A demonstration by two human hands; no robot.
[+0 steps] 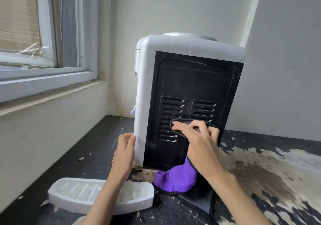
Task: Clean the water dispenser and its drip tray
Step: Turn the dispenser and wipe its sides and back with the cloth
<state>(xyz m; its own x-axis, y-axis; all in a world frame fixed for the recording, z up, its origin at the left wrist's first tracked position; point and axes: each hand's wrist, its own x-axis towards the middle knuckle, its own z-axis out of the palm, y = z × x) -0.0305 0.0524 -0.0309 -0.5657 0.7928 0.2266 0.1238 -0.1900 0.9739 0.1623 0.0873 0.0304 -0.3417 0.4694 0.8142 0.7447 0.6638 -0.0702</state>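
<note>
Dispenser (189,92) seemingly between both grips

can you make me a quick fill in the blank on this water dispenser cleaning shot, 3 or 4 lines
1. The right hand presses a cloth against the dispenser's black ____ panel.
2. The left hand steadies the water dispenser at its ____ side edge.
3. The white drip tray lies on the counter in front of the dispenser, under the ____ forearm.
4. The hanging part of the cloth is ____ in colour.

Missing words: back (vented); left; left; purple
</note>
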